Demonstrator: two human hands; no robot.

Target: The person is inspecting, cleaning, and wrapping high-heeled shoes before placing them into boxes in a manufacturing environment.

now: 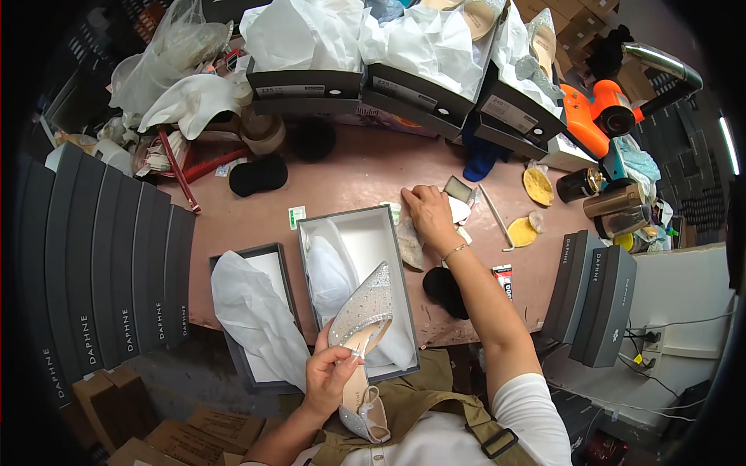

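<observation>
My left hand [330, 373] grips a silvery, rhinestone-studded pointed shoe [364, 311] by its middle, toe pointing up and away from me. The shoe hangs over the near end of an open box [409, 342] that contains white tissue [392, 351] and a white-wrapped bundle [328, 272]. Beyond the box's right side, my right hand [431, 217] is down at the tabletop with its fingers curled together; their tips and anything in them are hidden. Beside that hand lie a greyish cloth pad [409, 242] and a small sponge-like block [458, 189].
Left of the open box lies a box lid [289, 283] with tissue [256, 311]. Stacked dark shoeboxes [116, 264] wall the left; more boxes [594, 303] stand right. Tissue-filled shoeboxes [307, 85] line the back. An orange hot-air tool [583, 120] and yellow pads [538, 186] are at right.
</observation>
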